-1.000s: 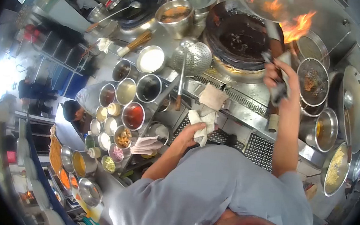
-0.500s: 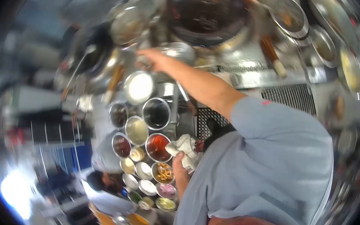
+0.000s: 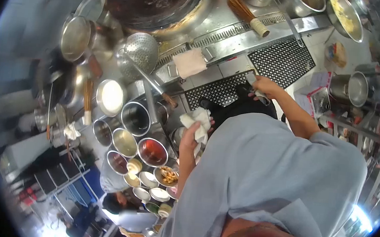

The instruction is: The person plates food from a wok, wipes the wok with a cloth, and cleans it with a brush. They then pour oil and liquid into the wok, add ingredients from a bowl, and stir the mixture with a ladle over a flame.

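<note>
My left hand (image 3: 190, 136) is closed round a crumpled white cloth (image 3: 197, 121), in front of my body and beside the pots. Out to the right, my right hand (image 3: 266, 87) hangs over the floor mat near my dark trousers. Its fingers are curled round a pale, greyish-white thing (image 3: 260, 96) whose kind I cannot make out. Left of the cloth stand a pot of red liquid (image 3: 154, 151), a pot of dark liquid (image 3: 136, 118) and a bowl of white contents (image 3: 109, 97). A perforated strainer (image 3: 140, 54) lies with its handle pointing towards me.
A large dark wok (image 3: 158, 1) sits on the stove ahead. A folded cloth (image 3: 190, 62) lies on the stove's front edge, and a bamboo brush (image 3: 248, 15) rests farther right. Black perforated mats (image 3: 282, 59) cover the floor. Another person (image 3: 113, 200) is at the lower left.
My right hand has drawn back from the pots at the upper left to my right side, low over the mat. My left hand keeps the white cloth. The view has turned and sharpened.
</note>
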`<state>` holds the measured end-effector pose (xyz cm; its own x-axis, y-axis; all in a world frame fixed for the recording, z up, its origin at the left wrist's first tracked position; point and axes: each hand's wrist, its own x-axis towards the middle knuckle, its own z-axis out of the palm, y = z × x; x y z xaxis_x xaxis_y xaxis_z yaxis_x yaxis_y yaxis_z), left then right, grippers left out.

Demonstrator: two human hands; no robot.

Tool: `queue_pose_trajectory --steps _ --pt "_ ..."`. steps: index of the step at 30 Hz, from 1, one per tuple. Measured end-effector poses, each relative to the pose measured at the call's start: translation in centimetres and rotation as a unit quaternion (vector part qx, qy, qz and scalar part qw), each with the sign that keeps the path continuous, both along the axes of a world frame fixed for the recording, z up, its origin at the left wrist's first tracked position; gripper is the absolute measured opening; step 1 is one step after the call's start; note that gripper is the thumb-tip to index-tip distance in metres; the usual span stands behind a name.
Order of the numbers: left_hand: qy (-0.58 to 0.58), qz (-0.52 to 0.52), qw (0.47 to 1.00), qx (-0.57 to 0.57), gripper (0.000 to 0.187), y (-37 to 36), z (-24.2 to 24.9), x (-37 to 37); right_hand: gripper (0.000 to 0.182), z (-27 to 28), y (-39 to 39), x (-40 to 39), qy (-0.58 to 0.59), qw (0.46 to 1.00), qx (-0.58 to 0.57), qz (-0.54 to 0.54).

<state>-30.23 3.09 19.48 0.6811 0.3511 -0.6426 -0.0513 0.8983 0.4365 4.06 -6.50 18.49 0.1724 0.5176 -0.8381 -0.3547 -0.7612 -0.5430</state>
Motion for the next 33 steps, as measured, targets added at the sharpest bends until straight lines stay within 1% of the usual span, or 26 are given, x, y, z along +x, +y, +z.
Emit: queue_pose_trajectory --steps 1,3,4,5,7,8,10,11,13,15,17,18,19,20,21,22,23,24,25,26,27,28,29,30,31,33 --pt "0.012 -0.012 1.000 0.024 0.051 0.0 0.0 1.1 0.056 -0.6 0.7 0.6 0.004 1.000 0.006 0.010" --pt "0.042 0.013 0.998 0.035 0.050 -1.0 1.3 3.0 0.060 -1.7 1.6 2.3 -0.007 0.988 0.088 0.124" --pt "0.067 0.030 0.997 0.039 0.049 -1.8 1.8 4.4 0.060 -0.5 2.3 3.1 0.018 0.982 0.106 0.156" --pt "0.040 0.052 0.997 0.042 0.048 -2.7 0.0 4.6 0.058 0.3 2.6 3.5 0.031 0.986 0.131 0.103" --pt "0.072 0.069 0.995 0.031 0.047 -4.7 0.1 5.5 0.053 2.5 2.9 4.8 0.100 0.979 0.176 0.011" --pt "0.075 0.065 0.994 0.035 0.047 -5.5 0.5 5.8 0.053 1.0 2.4 5.8 0.102 0.978 0.180 0.006" --pt "0.114 0.036 0.993 0.006 0.048 -6.9 1.8 6.7 0.038 -2.6 1.0 8.1 0.029 0.968 0.205 -0.141" --pt "0.118 0.036 0.992 0.005 0.048 -7.2 1.9 7.1 0.034 -3.3 0.0 9.5 0.058 0.954 0.202 -0.213" --pt "0.176 -0.006 0.984 0.027 0.049 -7.2 3.0 8.4 0.025 -2.0 -0.8 10.9 0.084 0.936 0.234 -0.251" --pt "0.220 -0.023 0.974 0.036 0.048 -6.3 3.8 10.2 0.025 -0.1 -1.2 10.9 0.093 0.938 0.217 -0.256" --pt "0.143 0.008 0.988 0.052 0.047 -5.3 2.5 11.2 0.025 0.5 -1.6 10.9 0.053 0.967 0.136 -0.208" --pt "0.113 -0.010 0.991 0.071 0.047 -4.5 2.5 11.8 0.028 -1.1 -2.1 10.9 0.046 0.962 0.137 -0.231" --pt "0.106 -0.018 0.992 0.072 0.047 -4.0 2.2 12.3 0.023 -0.9 -2.8 11.0 0.036 0.960 0.154 -0.232" --pt "0.083 -0.027 0.993 0.075 0.048 -3.6 1.8 12.6 0.025 -2.7 -3.7 11.0 -0.057 0.965 0.146 -0.212" --pt "0.059 -0.033 0.995 0.080 0.048 -3.1 1.3 13.0 0.028 -2.4 -3.7 10.9 -0.150 0.961 0.137 -0.187" --pt "0.053 -0.035 0.995 0.081 0.048 -2.8 1.1 13.1 0.028 -1.6 -4.2 10.4 -0.102 0.960 0.144 -0.219" --pt "0.075 -0.062 0.992 0.075 0.049 -2.5 1.0 12.8 0.028 -1.9 -3.8 10.2 -0.105 0.959 0.144 -0.221" --pt "0.096 -0.089 0.989 0.070 0.049 -2.2 0.9 12.6 0.029 -2.6 -3.4 10.0 -0.156 0.954 0.190 -0.172" --pt "0.093 -0.092 0.989 0.070 0.049 -1.8 0.9 12.4 0.030 -0.4 -2.2 9.4 -0.205 0.943 0.233 -0.121" --pt "0.094 -0.105 0.988 0.068 0.048 -1.6 0.8 12.3 0.032 2.1 -1.2 9.7 -0.251 0.949 0.182 -0.062" --pt "0.096 -0.116 0.986 0.065 0.048 -1.5 0.8 12.0 0.029 1.7 0.6 10.0 -0.463 0.843 0.270 -0.039" --pt "0.097 -0.114 0.987 0.062 0.048 -1.4 0.8 11.7 0.033 5.4 2.0 9.7 -0.511 0.818 0.263 -0.028" --pt "0.097 -0.111 0.987 0.060 0.046 -1.2 0.8 11.4 0.037 6.6 3.8 10.2 -0.608 0.696 0.381 -0.025" --pt "0.097 -0.107 0.988 0.059 0.045 -1.0 0.8 11.2 0.043 6.8 4.7 11.4 -0.664 0.645 0.372 0.071" --pt "0.099 -0.101 0.988 0.056 0.045 -0.8 0.6 10.8 0.043 5.9 5.4 12.4 -0.660 0.647 0.375 0.074" --pt "0.076 -0.101 0.991 0.048 0.043 -0.3 0.3 10.0 0.045 2.6 6.4 13.2 -0.729 0.595 0.271 0.203"
